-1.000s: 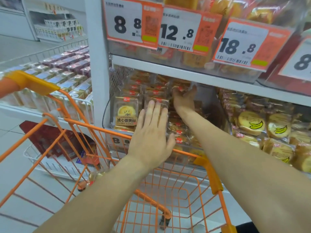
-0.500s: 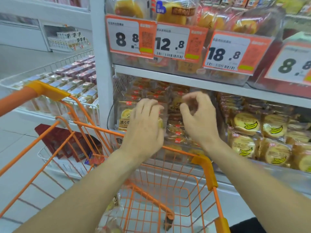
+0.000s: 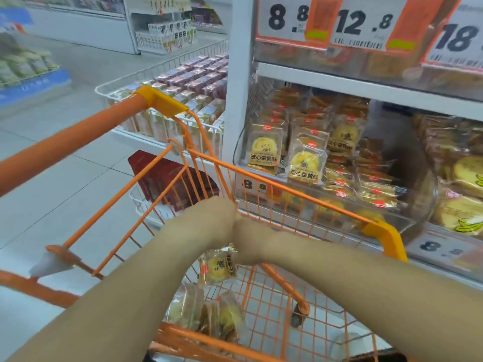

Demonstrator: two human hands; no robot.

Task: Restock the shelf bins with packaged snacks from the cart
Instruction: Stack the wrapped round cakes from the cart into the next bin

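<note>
Both my arms reach down into the orange cart (image 3: pixel 287 189). My left hand (image 3: pixel 211 218) and my right hand (image 3: pixel 251 244) meet over the basket, blurred, with their fingers hidden. A clear snack packet (image 3: pixel 218 266) with a yellow pastry hangs just under my right hand, which seems to pinch its top edge. More packets (image 3: pixel 224 317) lie on the cart floor. The clear shelf bin (image 3: pixel 407 220) beyond the cart holds rows of the same pastry packets (image 3: pixel 305 163).
A neighbouring bin on the right holds banana cake packs (image 3: pixel 465 212). Price tags (image 3: pixel 366 24) hang from the shelf above. Left of the white shelf post (image 3: pixel 237 100) stands a wire basket (image 3: pixel 115 86) of boxed snacks, with red boxes (image 3: pixel 167 178) below.
Both hands have left the shelf bin and dropped into the cart. My view has swung down and left. A packet now hangs at my right hand.
</note>
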